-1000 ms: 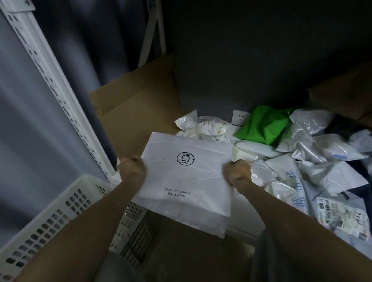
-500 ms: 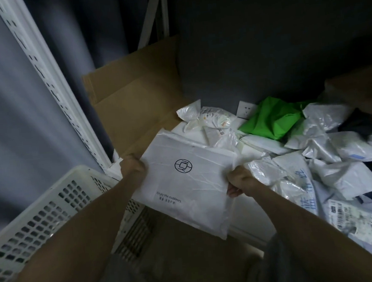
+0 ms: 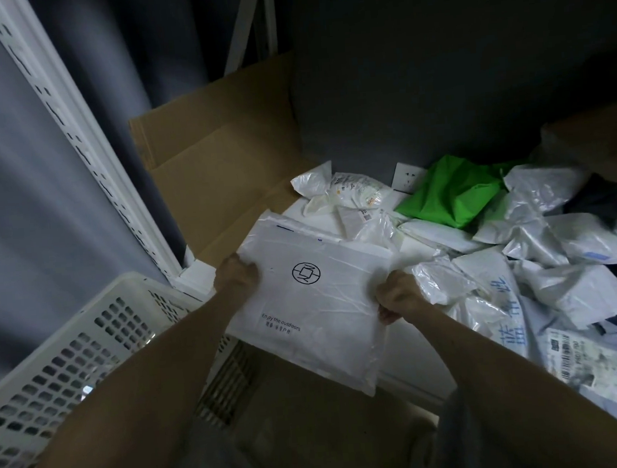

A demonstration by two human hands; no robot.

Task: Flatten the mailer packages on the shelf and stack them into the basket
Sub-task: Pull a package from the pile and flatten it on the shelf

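Observation:
A flat white mailer (image 3: 316,299) with a round black logo and blue lettering is held over the shelf's front edge. My left hand (image 3: 235,278) grips its left edge and my right hand (image 3: 397,297) grips its right edge. A white perforated basket (image 3: 70,363) stands at the lower left, beside and below the mailer. A heap of crumpled white mailers (image 3: 516,272) covers the shelf (image 3: 412,351) to the right, with a green bag (image 3: 451,193) lying on it at the back.
A flattened cardboard box (image 3: 220,159) leans at the back left of the shelf. A white slotted upright post (image 3: 82,141) runs diagonally next to the basket. More cardboard (image 3: 602,137) sits at the far right. A wall socket (image 3: 408,179) shows behind the pile.
The mailer and both hands have shifted slightly down and left toward the shelf's front edge, and the mailer now looks smoother. Both hands keep their grip.

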